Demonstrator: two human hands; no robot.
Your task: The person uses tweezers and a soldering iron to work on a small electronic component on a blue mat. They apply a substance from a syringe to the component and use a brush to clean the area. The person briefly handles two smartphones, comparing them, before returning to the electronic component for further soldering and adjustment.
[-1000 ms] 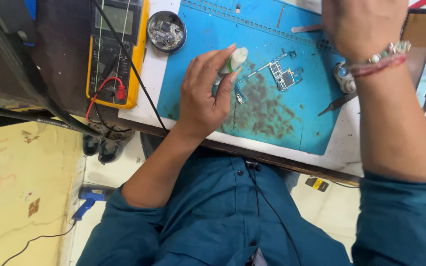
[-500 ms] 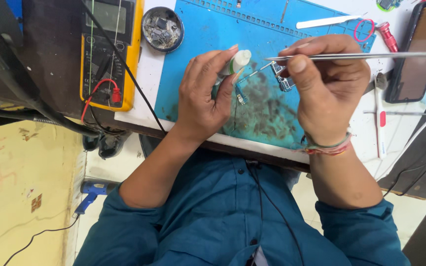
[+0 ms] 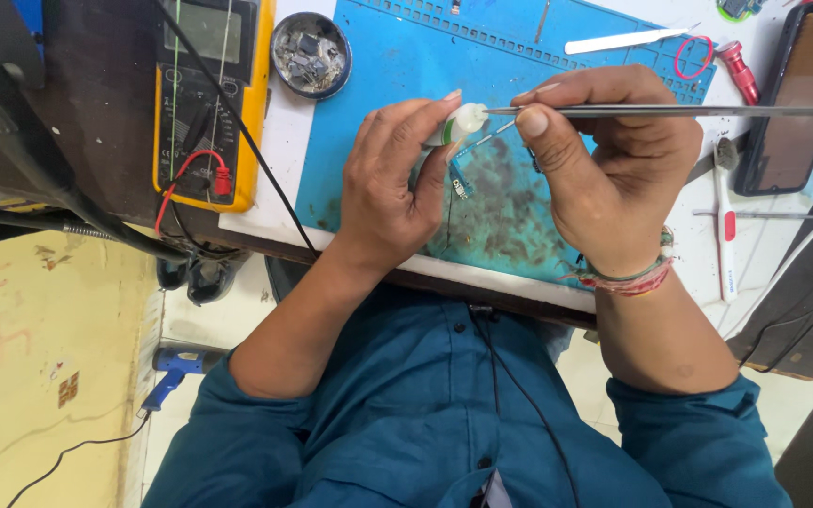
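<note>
Left hand grip on white tube, right hand grip on tweezers, round tin of parts

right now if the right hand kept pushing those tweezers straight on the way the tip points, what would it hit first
The right hand points the tweezers leftward; their tip sits right at the small white bottle pinched in the left hand. That bottle's cap end would likely be met first, though depth is unclear.

A blue mat stained brown, a yellow multimeter, and a seemingly white-capped green tube.
</note>
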